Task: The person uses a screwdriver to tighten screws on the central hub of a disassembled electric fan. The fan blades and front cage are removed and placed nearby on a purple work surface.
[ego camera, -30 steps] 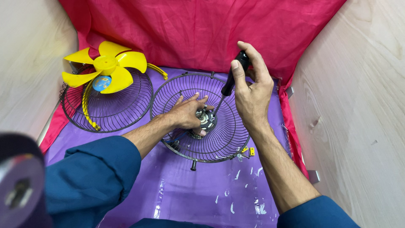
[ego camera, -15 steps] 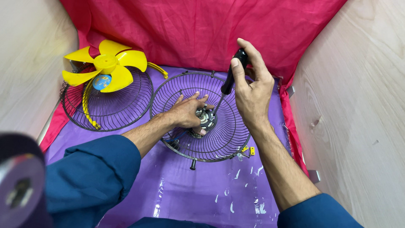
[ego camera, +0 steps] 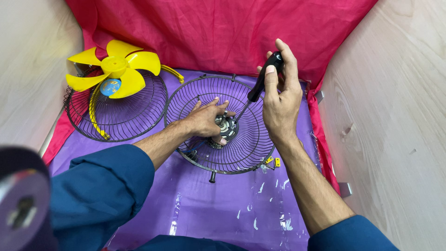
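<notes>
While our right hand (ego camera: pixel 281 100) stays out of the grille, it is closed around the black handle of a screwdriver (ego camera: pixel 260 83), thumb and fingers wrapped near the top, and we hold the tool tilted so its thin shaft runs down and to the left to the hub (ego camera: pixel 227 126). Our left hand (ego camera: pixel 204 120) lies flat inside the grille (ego camera: pixel 218 123), fingers spread and loosely open, pressing on the wires just beside the hub; it grips nothing that we can see, though the fingertips touch the hub's edge. We have the grille, a round black wire bowl, lying on the purple sheet (ego camera: pixel 218 209) at the middle of the workspace, with a short peg pointing toward us at its near rim. Just right of that rim lie two small yellow clips (ego camera: pixel 273 161). To the left, near but apart, sits a second grille (ego camera: pixel 116 111), with a yellow blade (ego camera: pixel 114 69) resting on its far edge. Red cloth (ego camera: pixel 209 32) hangs behind everything, and pale wooden panels (ego camera: pixel 395 116) close both sides.
</notes>
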